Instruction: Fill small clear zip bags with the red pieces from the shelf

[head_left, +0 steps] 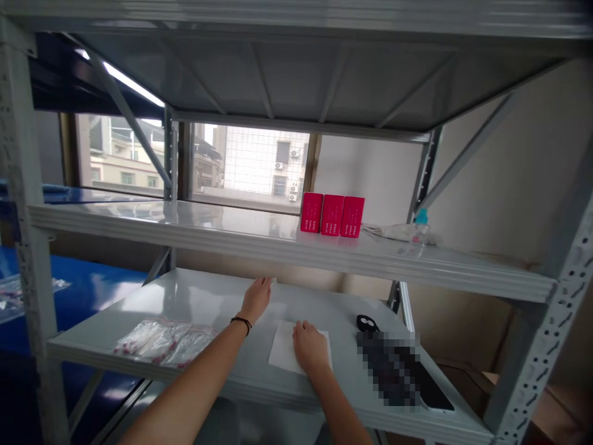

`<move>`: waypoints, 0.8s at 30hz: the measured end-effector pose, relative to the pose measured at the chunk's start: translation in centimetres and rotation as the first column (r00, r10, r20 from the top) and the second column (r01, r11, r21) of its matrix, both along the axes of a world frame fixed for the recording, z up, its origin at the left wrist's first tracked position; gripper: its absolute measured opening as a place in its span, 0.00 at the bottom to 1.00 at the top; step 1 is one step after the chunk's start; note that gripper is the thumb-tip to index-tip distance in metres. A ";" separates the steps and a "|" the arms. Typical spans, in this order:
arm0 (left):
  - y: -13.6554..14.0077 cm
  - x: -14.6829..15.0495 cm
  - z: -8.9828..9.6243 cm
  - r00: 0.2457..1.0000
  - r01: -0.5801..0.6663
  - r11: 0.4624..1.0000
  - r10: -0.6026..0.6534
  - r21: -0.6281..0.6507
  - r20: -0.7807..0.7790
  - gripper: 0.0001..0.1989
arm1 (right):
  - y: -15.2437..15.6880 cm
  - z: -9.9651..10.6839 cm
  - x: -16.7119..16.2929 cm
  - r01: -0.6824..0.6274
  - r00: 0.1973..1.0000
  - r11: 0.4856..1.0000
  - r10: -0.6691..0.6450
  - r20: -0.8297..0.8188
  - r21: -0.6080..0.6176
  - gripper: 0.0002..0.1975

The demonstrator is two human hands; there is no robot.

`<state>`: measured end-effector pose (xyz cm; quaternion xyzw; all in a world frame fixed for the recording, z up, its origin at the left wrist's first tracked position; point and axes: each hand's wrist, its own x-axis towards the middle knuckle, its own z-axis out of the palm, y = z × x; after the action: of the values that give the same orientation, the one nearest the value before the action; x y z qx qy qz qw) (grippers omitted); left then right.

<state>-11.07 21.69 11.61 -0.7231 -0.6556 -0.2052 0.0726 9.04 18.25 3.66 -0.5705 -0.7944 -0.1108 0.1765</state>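
Note:
My left hand point(257, 299), wearing a dark band at the wrist, reaches toward the back of the lower shelf. Its fingers are closed, and a small bit of something white point(273, 281) shows at their tips; its kind is unclear. Palm down, my right hand point(311, 347) rests on a white sheet point(280, 351), paper or cloth, with fingers bent and close together against it. Left of my forearm, clear plastic bags point(155, 340) with small red parts lie near the shelf's front edge.
A black phone-like slab point(430, 386) and a black item with two white spots point(367, 322) lie at right, beside a pixelated patch. On the upper shelf point(231, 247) stand three red boxes point(332, 215), a cloth bundle point(393, 232) and a blue-capped bottle point(420, 228). Metal posts point(546, 346) frame both sides.

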 end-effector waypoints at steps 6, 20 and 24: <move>-0.1 -0.8 -1.9 0.962 0.266 0.952 -0.272 -0.154 -0.015 0.18 | 0.0 0.2 0.1 0.016 0.997 1.000 -0.017 0.074 0.022 0.14; -4.8 -5.3 -2.7 0.997 -0.078 0.947 0.078 -0.311 -0.011 0.20 | -1.7 4.0 1.3 0.096 0.988 0.995 -0.097 -0.121 -0.011 0.19; -5.6 -4.9 -3.3 0.985 -0.091 0.958 0.128 -0.270 0.120 0.13 | -5.3 4.8 4.7 0.104 0.862 0.988 -0.148 -0.485 -0.116 0.21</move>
<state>-15.97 16.10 8.28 -0.6731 -0.7195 -0.1607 -0.0579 13.75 12.95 8.50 -0.6376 -0.6884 0.0611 0.3403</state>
